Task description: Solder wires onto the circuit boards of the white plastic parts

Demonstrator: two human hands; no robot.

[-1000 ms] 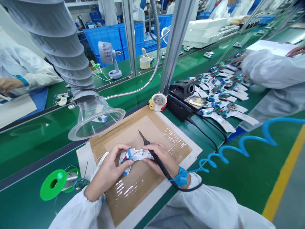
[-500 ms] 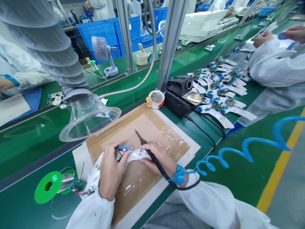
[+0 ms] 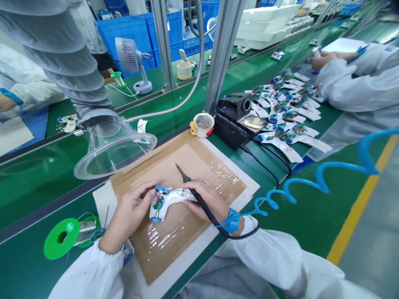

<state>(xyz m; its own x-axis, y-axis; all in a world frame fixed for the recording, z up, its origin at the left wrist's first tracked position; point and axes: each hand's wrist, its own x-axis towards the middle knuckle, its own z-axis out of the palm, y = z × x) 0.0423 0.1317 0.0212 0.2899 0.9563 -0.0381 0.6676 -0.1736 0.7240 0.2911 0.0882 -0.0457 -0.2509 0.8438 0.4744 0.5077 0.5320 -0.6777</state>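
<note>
**Hand Placement**

Right hand point(image 3: 208, 200): fingers clamped on narrow end of white housing point(image 3: 171, 198); soldering iron point(image 3: 202, 202) lies across this hand. Left hand point(image 3: 129, 211): thumb and forefinger at blue end part point(image 3: 162, 189); pinch cannot be confirmed. Housing position: over cardboard sheet point(image 3: 183, 241). Solder spool point(image 3: 71, 236): beyond left wrist.

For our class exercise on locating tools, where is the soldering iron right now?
In the head view, the soldering iron is near the middle, in the person's right hand, over the brown board and beside the white part.
</note>
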